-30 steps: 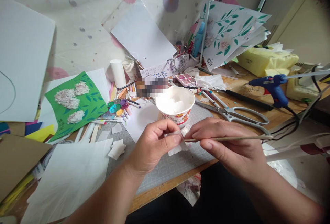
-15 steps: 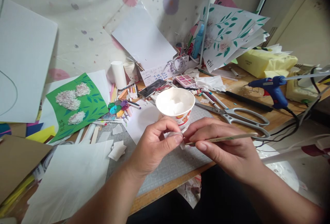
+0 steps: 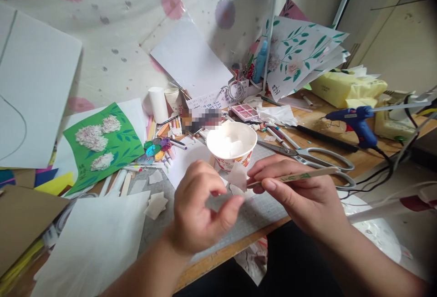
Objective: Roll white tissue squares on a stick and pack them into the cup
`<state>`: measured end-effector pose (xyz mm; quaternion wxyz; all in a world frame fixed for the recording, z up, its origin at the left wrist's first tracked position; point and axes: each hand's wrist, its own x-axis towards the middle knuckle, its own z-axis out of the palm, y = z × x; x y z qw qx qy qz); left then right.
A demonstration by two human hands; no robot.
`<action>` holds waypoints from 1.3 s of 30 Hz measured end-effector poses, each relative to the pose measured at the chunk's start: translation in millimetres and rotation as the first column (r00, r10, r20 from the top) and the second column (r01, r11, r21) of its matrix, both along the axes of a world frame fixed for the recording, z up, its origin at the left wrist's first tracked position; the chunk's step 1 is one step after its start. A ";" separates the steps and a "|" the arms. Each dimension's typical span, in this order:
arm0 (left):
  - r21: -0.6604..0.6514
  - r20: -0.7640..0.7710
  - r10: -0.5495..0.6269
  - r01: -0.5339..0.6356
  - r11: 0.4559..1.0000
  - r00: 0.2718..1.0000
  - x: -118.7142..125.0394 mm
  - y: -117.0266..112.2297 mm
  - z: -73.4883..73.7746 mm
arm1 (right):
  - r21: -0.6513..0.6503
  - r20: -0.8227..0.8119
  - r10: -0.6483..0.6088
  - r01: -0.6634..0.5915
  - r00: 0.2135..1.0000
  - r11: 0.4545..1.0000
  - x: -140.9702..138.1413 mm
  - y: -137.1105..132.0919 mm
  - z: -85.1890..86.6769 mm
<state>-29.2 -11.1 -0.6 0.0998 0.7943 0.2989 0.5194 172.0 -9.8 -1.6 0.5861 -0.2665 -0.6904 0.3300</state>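
My right hand [image 3: 300, 192] pinches a flat wooden craft stick [image 3: 309, 175] with green lettering between thumb and fingers. At the stick's far tip hangs a small piece of thin white paper [image 3: 238, 176], also by the right fingertips. My left hand [image 3: 201, 208] is just left of that paper, thumb and curled fingers apart, with nothing in them. Right behind the hands stands a paper bowl [image 3: 221, 161] with a red and orange pattern, white inside; its contents are too bright to make out. Another paper scrap lies beneath the held piece.
Large scissors [image 3: 307, 156] lie right of the bowl, near a blue glue gun [image 3: 358, 121]. A green card with fluffy paper flowers [image 3: 102, 146], a paint palette [image 3: 157, 147] and paper scraps [image 3: 156, 205] are on the left. The grey cutting mat [image 3: 218, 244] reaches the table's front edge.
My left fingers have let go of the paper and spread, the hand drawing slightly left. The paper piece now stays at the stick's tip by my right hand.
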 end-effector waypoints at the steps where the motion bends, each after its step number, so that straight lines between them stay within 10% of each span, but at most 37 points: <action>1: 0.031 -0.069 0.007 -0.005 1.000 0.998 1.0 -0.9 1.7 | 0.000 -0.007 -0.004 0.004 1.000 1.000 -0.7 -0.2 0.6; 15: -0.189 -0.044 0.079 -0.086 0.978 0.996 5.3 -0.1 7.8 | -0.087 -0.050 -0.036 0.032 0.998 0.996 -4.3 7.5 5.1; 27: -0.683 0.330 0.392 -0.069 0.727 0.859 -5.6 25.9 -2.2 | -0.224 0.005 -0.260 0.254 0.966 0.941 27.5 53.2 9.9; 39: -0.619 0.045 0.349 -0.249 0.745 0.936 -9.9 39.1 2.4 | 0.122 0.355 -0.338 0.315 0.872 0.941 1.4 91.5 22.2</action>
